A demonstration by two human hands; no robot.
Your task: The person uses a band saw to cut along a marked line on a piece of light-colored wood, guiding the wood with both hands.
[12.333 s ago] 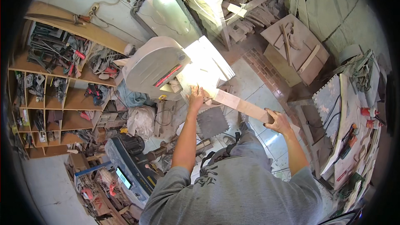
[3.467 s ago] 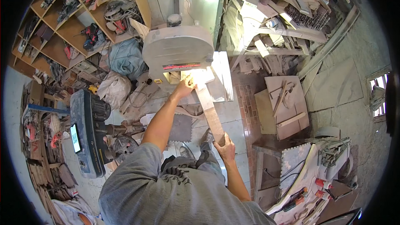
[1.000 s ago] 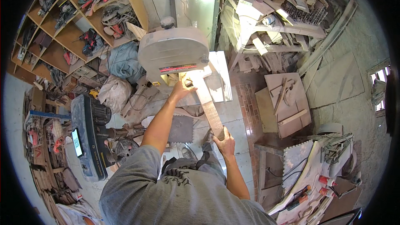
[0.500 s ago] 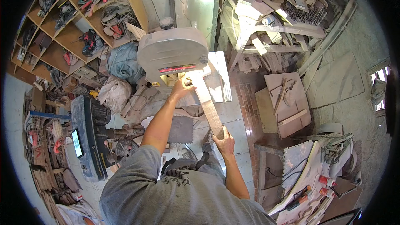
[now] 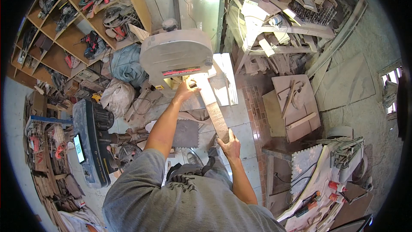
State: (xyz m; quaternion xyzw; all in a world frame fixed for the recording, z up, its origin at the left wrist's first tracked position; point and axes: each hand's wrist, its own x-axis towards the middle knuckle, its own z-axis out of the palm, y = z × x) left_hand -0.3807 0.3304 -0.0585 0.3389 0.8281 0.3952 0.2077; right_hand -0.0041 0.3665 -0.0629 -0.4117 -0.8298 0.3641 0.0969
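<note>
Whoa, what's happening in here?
A person stands at a big grey machine, with a long wooden board reaching in under its rounded top. The right hand grips the board's near end. The left hand is up beside its far part, close to the machine. It's too bright there to see the board's tip.

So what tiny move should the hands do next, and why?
Perhaps a gentle push forward with the right hand: it grips the near end of the wooden board, whose far end points toward the big grey machine. The left hand is beside that far part, perhaps to guide it.
</note>
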